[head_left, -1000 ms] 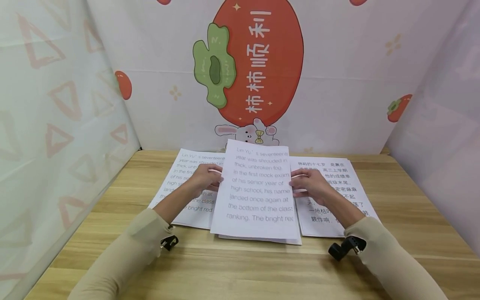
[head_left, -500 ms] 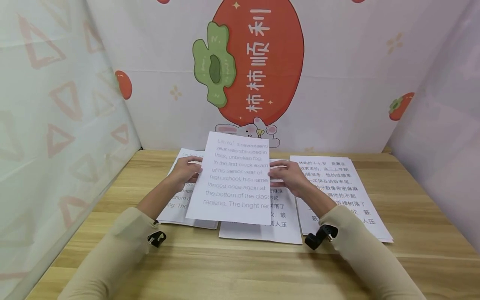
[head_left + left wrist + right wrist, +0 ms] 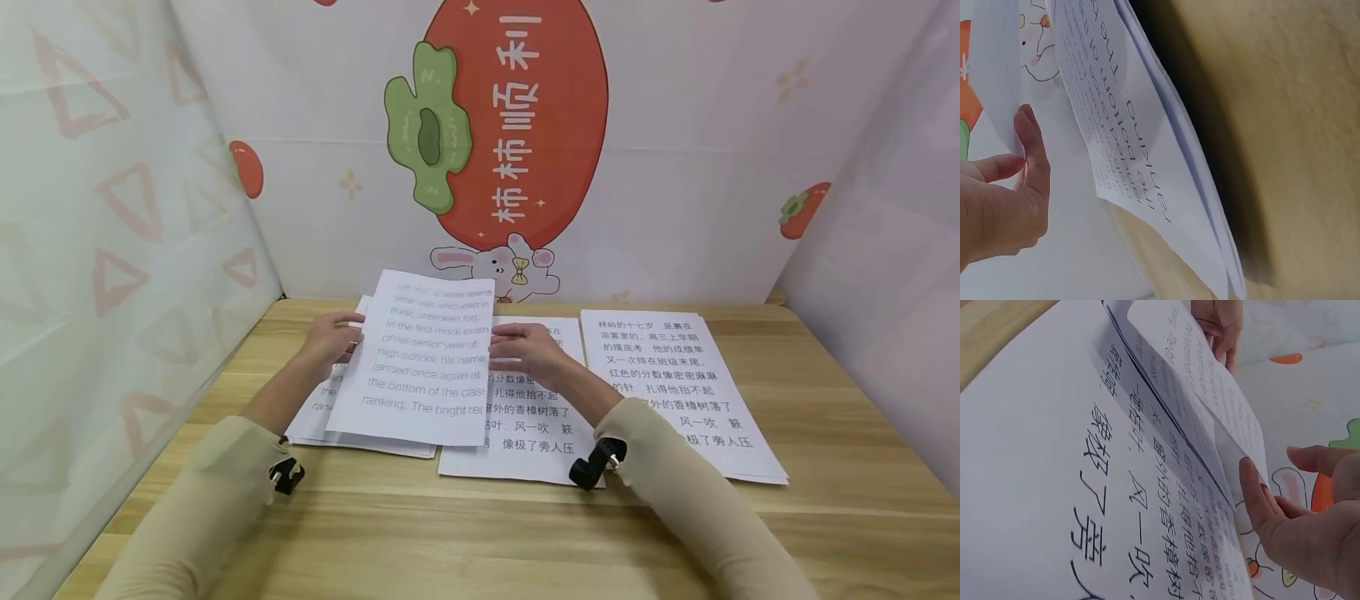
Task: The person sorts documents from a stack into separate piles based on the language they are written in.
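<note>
A printed sheet of paper (image 3: pixel 420 367) with English text is held up by both hands, tilted, over the left paper pile (image 3: pixel 309 427). My left hand (image 3: pixel 330 343) pinches its left edge between thumb and fingers, as the left wrist view shows. At the opposite edge my right hand (image 3: pixel 531 357) holds the sheet with its fingers. In the left wrist view, a gap shows between the held sheet (image 3: pixel 999 69) and the English-printed pile (image 3: pixel 1116 125) below it. The middle paper pile (image 3: pixel 525 454), printed in Chinese, lies under my right hand, partly covered.
A right paper pile (image 3: pixel 738 450), also in Chinese, lies beside the middle one, with my right forearm across its lower left. Bare wooden table (image 3: pixel 420 533) runs along the front. A cloth backdrop (image 3: pixel 675 208) with a large persimmon print rises behind.
Both hands have carried the English sheet leftward, from over the middle pile to over the left pile. It rose, then came lower again. The middle pile's Chinese page has come into view.
</note>
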Demonstrator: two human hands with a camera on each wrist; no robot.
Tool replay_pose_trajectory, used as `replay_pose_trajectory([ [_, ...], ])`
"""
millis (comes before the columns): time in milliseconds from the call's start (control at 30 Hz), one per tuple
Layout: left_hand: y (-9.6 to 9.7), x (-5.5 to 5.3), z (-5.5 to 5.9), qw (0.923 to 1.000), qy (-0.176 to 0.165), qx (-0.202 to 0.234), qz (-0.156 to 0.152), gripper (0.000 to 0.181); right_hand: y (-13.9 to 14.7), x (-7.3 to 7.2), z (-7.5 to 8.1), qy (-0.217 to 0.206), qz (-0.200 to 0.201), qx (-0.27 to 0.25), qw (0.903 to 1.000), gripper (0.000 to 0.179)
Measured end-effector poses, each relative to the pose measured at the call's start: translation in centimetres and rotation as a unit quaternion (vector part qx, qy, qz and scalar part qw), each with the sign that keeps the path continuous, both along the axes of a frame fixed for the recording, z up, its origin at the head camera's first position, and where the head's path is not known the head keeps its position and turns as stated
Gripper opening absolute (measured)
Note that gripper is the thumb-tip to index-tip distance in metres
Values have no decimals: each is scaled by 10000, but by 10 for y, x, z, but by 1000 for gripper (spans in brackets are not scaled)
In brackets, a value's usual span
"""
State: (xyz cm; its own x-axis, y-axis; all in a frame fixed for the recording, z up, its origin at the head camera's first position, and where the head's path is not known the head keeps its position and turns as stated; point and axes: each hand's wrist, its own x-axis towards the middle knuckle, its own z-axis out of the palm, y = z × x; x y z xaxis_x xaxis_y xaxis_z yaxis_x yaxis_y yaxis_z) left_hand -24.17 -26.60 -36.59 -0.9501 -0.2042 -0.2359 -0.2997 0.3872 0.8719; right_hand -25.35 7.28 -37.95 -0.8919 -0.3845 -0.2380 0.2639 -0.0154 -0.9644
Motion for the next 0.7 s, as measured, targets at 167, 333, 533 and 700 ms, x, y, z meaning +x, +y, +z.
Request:
replay_pose_trajectory([
  [167,-15,0,-2,9997,123,88,210,49,-23,-2,-3,-131,256,-171,9994,54],
  [333,-26,1,-4,9990,194,52,395,47,-42,-2,-6,-314,454,-381,9977,60],
  [533,-33,0,-9,9969,76,16,777,46,-52,-1,-9,-394,643,-258,9968,65],
  [700,-33,1,-10,9945,-14,140,1034,50,-50,1,-9,-393,744,-32,9964,65],
])
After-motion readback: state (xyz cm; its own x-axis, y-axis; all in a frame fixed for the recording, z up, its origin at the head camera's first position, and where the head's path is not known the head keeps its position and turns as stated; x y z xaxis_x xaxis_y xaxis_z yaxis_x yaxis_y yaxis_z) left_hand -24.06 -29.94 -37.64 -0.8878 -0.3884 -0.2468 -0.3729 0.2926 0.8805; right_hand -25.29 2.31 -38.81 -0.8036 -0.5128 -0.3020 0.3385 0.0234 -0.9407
